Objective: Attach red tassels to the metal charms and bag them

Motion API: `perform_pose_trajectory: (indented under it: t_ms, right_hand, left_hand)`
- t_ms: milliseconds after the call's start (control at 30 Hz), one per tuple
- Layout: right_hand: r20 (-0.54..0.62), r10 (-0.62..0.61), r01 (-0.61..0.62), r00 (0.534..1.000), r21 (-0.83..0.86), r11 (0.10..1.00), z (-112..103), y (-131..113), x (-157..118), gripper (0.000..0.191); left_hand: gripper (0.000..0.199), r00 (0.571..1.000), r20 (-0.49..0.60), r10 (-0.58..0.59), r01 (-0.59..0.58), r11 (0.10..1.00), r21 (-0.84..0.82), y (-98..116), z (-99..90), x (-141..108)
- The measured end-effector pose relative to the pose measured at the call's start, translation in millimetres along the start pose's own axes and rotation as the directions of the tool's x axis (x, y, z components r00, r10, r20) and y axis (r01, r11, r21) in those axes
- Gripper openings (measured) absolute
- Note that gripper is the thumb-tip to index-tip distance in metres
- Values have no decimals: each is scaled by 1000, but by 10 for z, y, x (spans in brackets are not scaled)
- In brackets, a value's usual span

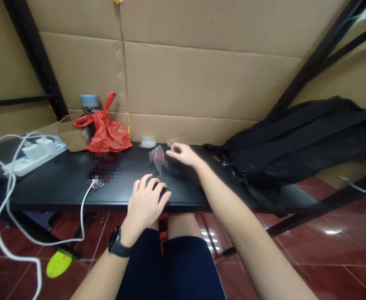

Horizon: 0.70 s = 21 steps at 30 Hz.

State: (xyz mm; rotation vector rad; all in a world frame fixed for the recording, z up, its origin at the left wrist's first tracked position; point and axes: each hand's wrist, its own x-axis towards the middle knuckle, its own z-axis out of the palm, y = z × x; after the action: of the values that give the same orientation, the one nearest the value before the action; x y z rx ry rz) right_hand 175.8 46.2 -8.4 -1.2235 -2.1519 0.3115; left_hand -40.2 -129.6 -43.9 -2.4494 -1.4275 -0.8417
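My left hand [147, 202] is over the front edge of the black table [61, 183], palm down, fingers spread and holding nothing. Farther back, my right hand [184, 154] hovers at the rear of the table with its fingers half curled and the thumb apart from them; nothing shows between them. Just left of that thumb lies a small clear plastic bag [158, 156] with something red in it. Behind the bag rests another whitish, translucent packet [147, 142]. A tiny pale thing, partly hidden, is beyond my right fingertips.
On the left stand a tied red plastic bag [108, 129], an open cardboard box [72, 135], a blue-lidded bottle [89, 101] and a white power strip [34, 160]. Its white cable [82, 212] hangs past the front edge. A black backpack [295, 137] fills the right. Cardboard walls the back.
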Motion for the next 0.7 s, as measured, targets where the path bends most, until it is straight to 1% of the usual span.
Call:
perform_pose_trajectory:
  t_ms: [67,100,167,233,333,367,433,500,567,633,700]
  right_hand:
    - [9,-76,77,997,-43,996,17,-151,-150,36]
    - [-1,-100,100,995,-75,992,36,-222,-212,34]
    - [-59,-99,92,993,-107,990,80,-332,-292,24]
    - [-100,-97,92,990,-48,995,103,-400,-329,15]
    - [-139,-89,105,986,109,989,79,-459,-398,14]
    - [-144,-64,86,988,156,984,62,-475,-439,14]
    - [-126,29,2,992,238,971,31,-501,-549,13]
    - [-75,138,-109,988,304,947,3,-517,-681,13]
    - [-20,212,-193,977,337,921,-31,-521,-808,14]
    - [43,227,-230,973,293,928,-82,-512,-909,15]
    - [106,229,-243,968,152,958,-148,-486,-973,14]
  left_hand:
    - [28,1000,-16,-11,12,1000,28,5,3,-3]
    - [28,1000,-24,-15,16,999,44,6,4,-4]
    - [28,999,-34,-13,15,997,71,6,7,-4]
    - [30,999,-43,-7,11,996,91,3,10,-4]
    - [38,998,-66,-10,18,993,118,0,17,-14]
    - [42,997,-71,-15,25,991,130,1,20,-20]
    - [48,997,-76,-27,39,986,160,5,24,-32]
    - [49,996,-80,-35,50,980,192,14,27,-40]
    - [46,996,-86,-34,53,974,219,22,27,-45]
    - [41,996,-85,-17,37,971,235,22,25,-48]
    - [38,998,-58,27,-13,973,229,11,27,-52]
